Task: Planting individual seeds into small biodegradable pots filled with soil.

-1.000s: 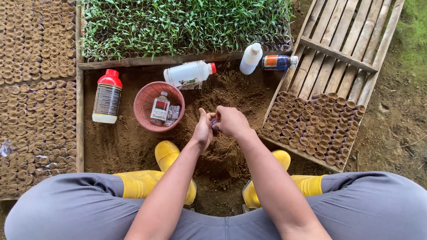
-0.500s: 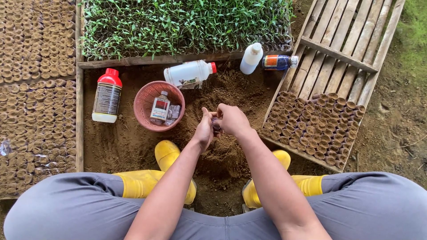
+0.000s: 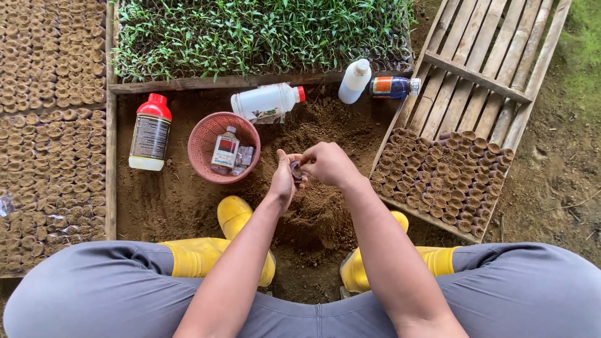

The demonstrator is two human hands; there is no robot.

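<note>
My left hand (image 3: 283, 181) and my right hand (image 3: 327, 164) meet over a mound of loose brown soil (image 3: 313, 206). Between their fingers sits a small dark rolled pot (image 3: 295, 170), held by both hands. Just to the right lies a slatted bamboo tray (image 3: 476, 94) whose near end is packed with several small soil-filled pots (image 3: 444, 178). A pink plastic basket (image 3: 206, 141) with a small bottle (image 3: 226, 147) inside stands left of my hands.
A bed of green seedlings (image 3: 263, 34) runs along the top. Red-capped bottles (image 3: 149, 133), (image 3: 266, 101), a white bottle (image 3: 354, 81) and a blue-labelled one (image 3: 393, 86) lie on the soil. Rows of filled pots (image 3: 50, 125) cover the left. My yellow boots (image 3: 241, 216) flank the mound.
</note>
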